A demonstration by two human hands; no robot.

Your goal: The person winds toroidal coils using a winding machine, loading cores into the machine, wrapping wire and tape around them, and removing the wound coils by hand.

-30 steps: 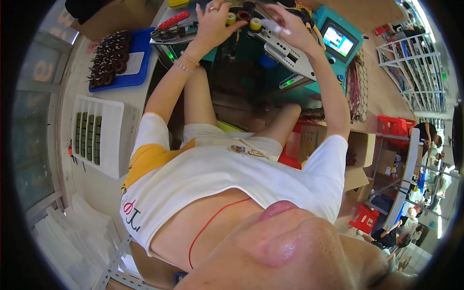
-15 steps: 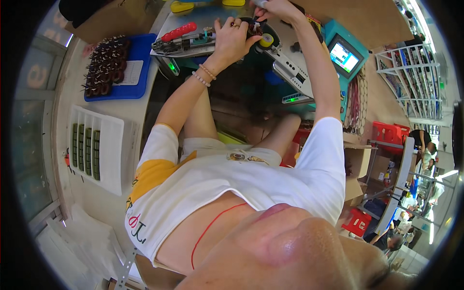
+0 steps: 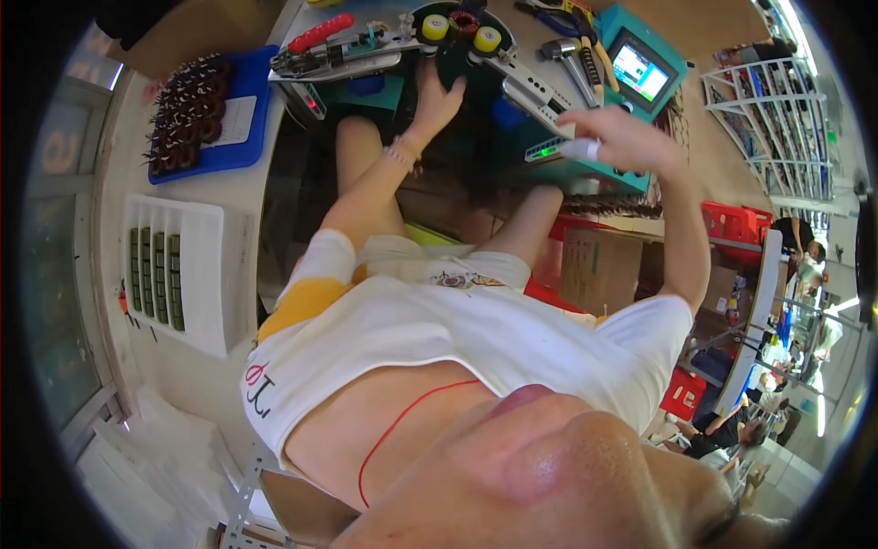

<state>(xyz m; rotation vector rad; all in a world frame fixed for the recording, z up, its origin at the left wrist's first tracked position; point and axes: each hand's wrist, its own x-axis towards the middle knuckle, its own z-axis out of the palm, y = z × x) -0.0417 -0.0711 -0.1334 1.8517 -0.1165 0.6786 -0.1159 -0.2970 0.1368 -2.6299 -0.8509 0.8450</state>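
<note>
A winding machine stands at the far side, where a dark reddish-brown ring-shaped coil [image 3: 464, 22] sits between two yellow rollers [image 3: 434, 27]. My left hand [image 3: 437, 99] is just in front of the left roller, thumb apart from the fingers, with nothing visible in it; its fingertips reach the machine's edge. My right hand [image 3: 626, 142], slightly blurred, is over the machine's right side near a small green-lit display [image 3: 543, 150]. Its fingers point left and are apart, and a white wrap covers one of them. Whether they touch the machine I cannot tell.
A red-handled clamp [image 3: 320, 33] lies along the machine's left arm. Pliers [image 3: 549, 16] and a metal-headed hammer [image 3: 565, 59] lie by the teal control box [image 3: 672, 78]. On the left are a blue tray [image 3: 261, 119] of wound coils and a white tray [image 3: 208, 274] with green pieces.
Both hands have come away from the coil, which now shows between the rollers. My left hand moved down toward me; my right swung right and nearer. The left display turned from green to red.
</note>
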